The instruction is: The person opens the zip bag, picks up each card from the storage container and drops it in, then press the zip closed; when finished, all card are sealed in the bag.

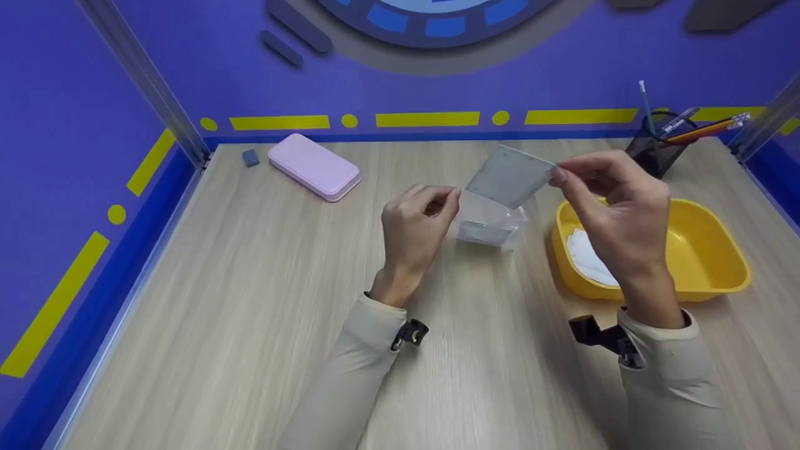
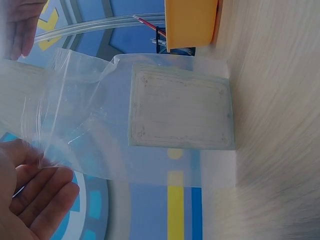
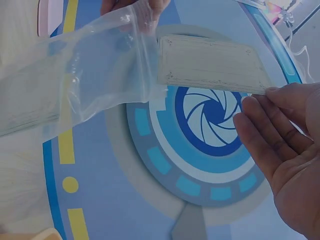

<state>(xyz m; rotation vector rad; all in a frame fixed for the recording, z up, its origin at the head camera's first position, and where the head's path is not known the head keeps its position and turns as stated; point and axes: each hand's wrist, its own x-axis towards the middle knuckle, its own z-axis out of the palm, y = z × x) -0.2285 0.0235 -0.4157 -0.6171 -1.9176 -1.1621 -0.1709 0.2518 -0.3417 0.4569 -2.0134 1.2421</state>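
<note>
Between thumb and fingertip, my left hand [image 1: 412,228] pinches a corner at the mouth of a clear zip bag [image 2: 92,107]. The bag hangs with its bottom end at the table, and inside it lies a stack of pale cards [image 2: 182,107] with thin decorative borders. My right hand [image 1: 625,212] pinches another such card [image 3: 210,62] by one corner, thumb against fingers. In the head view this card is tilted above the bag's mouth. The right wrist view shows it outside the bag, its far edge close to the opening.
A yellow tray [image 1: 712,290] with white paper or cards [image 1: 587,256] inside is right of the bag, partly behind my right hand. Behind it stands a black mesh cup [image 1: 656,147] of pencils. A pink case [image 1: 315,165] and a small dark eraser-like block [image 1: 250,158] lie back left.
</note>
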